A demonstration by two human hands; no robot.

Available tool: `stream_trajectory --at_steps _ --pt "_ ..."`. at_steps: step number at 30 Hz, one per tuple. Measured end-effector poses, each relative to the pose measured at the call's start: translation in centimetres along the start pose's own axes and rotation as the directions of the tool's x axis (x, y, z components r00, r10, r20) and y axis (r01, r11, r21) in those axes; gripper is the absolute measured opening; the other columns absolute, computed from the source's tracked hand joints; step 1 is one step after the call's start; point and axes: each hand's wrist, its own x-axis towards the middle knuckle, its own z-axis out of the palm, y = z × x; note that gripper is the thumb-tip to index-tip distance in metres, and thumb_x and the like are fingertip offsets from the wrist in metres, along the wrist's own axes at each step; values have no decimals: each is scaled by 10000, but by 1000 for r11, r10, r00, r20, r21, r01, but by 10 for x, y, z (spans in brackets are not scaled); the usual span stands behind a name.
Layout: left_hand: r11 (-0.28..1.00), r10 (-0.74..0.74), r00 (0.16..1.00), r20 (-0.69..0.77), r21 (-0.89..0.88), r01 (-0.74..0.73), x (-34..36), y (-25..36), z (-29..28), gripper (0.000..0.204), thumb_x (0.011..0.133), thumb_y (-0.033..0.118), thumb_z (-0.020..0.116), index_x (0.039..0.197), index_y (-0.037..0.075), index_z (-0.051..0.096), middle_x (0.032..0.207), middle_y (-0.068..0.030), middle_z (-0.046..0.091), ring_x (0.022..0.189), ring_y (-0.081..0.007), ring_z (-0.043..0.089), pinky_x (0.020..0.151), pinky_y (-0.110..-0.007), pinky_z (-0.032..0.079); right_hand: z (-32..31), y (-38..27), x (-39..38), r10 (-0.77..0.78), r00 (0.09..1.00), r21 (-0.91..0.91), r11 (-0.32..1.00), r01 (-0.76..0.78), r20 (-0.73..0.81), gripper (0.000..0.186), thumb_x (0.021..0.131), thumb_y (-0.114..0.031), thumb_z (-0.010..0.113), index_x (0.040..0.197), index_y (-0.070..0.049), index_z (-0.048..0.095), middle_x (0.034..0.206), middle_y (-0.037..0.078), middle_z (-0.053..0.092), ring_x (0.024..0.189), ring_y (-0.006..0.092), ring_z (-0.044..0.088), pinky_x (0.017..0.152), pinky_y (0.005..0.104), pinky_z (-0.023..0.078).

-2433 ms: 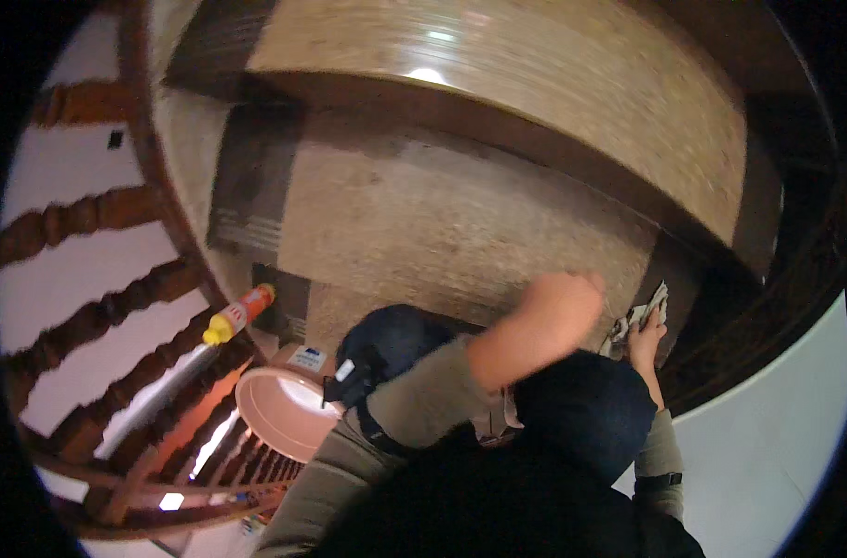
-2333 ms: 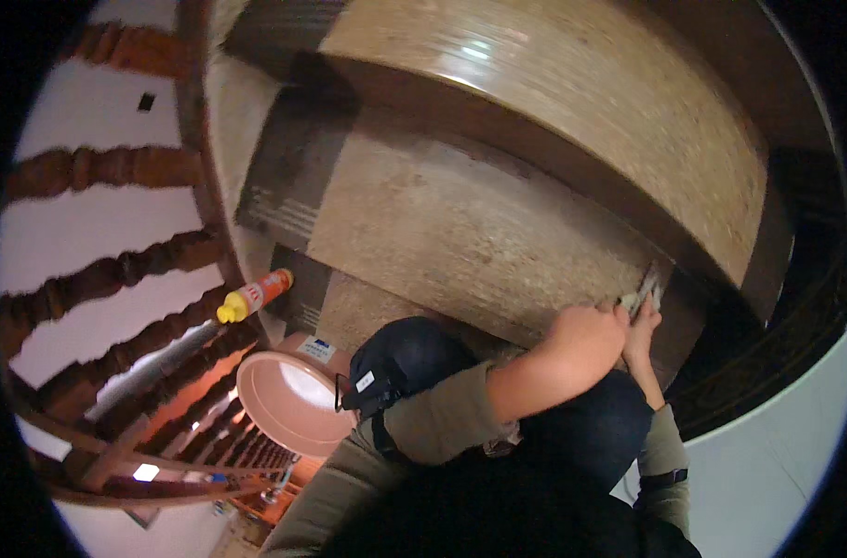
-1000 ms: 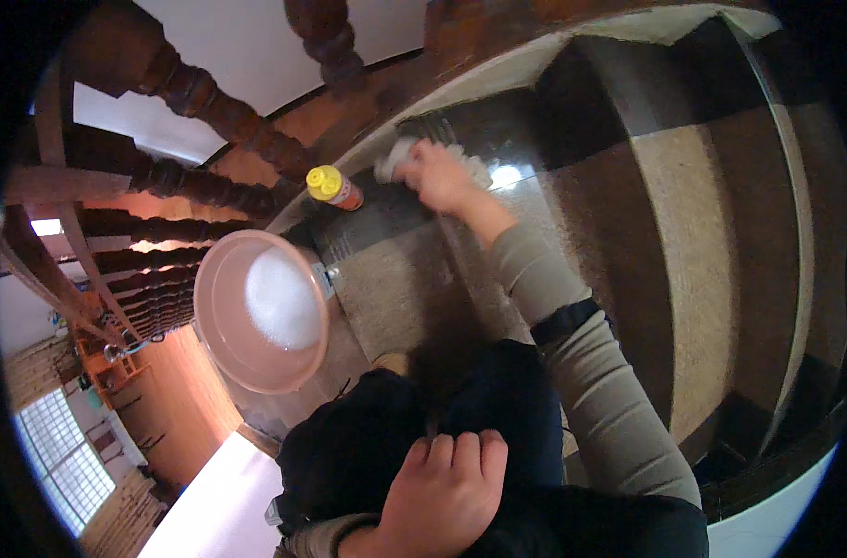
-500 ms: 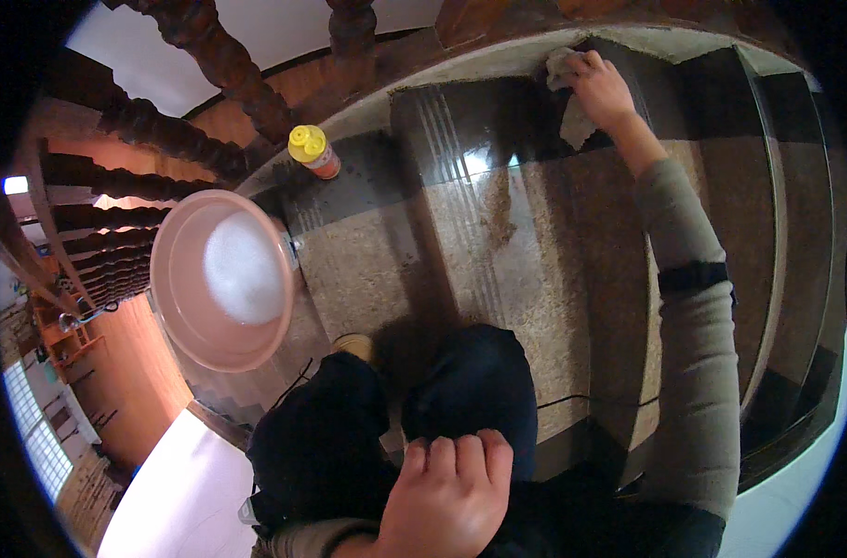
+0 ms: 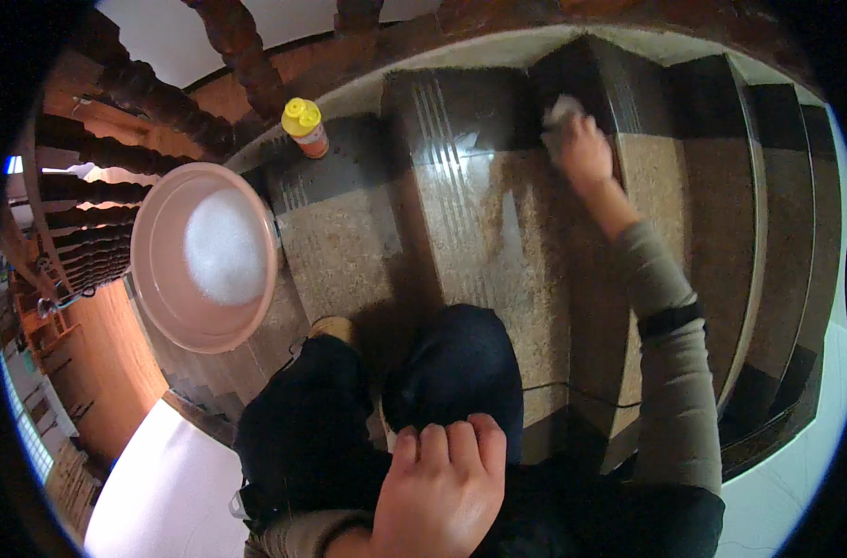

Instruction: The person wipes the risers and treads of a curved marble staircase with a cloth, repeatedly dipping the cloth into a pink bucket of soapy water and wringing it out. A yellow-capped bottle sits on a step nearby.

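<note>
My right hand (image 5: 588, 153) reaches up the stairs with its fingers pressed on a crumpled greyish rag (image 5: 561, 113). The rag lies against the dark riser (image 5: 577, 74) above a wet step, below the stair's pale side edging. My left hand (image 5: 442, 484) is low in the middle, above my dark-trousered legs. Its fingers are curled under, and the palm side is hidden. The wet step (image 5: 484, 186) shines beside the rag, with a dark band and pale grooved lines along its edge.
A pink basin (image 5: 144, 270) with white suds (image 5: 223, 246) stands at the left. A yellow-capped bottle (image 5: 305, 128) is on the lower step near the turned wooden balusters (image 5: 237, 42). A thin dark cord (image 5: 581, 392) crosses the steps to the right of my knees.
My right hand has drawn the rag down from the pale side edging, nearer to me along the riser. My left hand stays at my lap. The view has shifted slightly.
</note>
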Motion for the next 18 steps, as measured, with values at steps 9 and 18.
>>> stream_trajectory --at_steps 9,18 --pt "997 -82 997 13 -10 82 -8 5 -3 133 834 103 530 949 38 552 710 -63 471 670 -190 507 647 -309 442 15 -5 -9 -87 989 -103 992 75 -116 340 769 -135 557 1101 -64 571 1214 103 480 1005 271 502 743 310 526" --pt "996 -89 996 -17 -16 88 -8 5 -3 124 837 99 530 940 38 563 687 -60 466 661 -190 510 654 -305 444 -2 -9 -10 -39 989 -55 998 32 -139 302 801 -125 518 1093 -59 561 1242 97 494 1053 267 497 786 322 504"
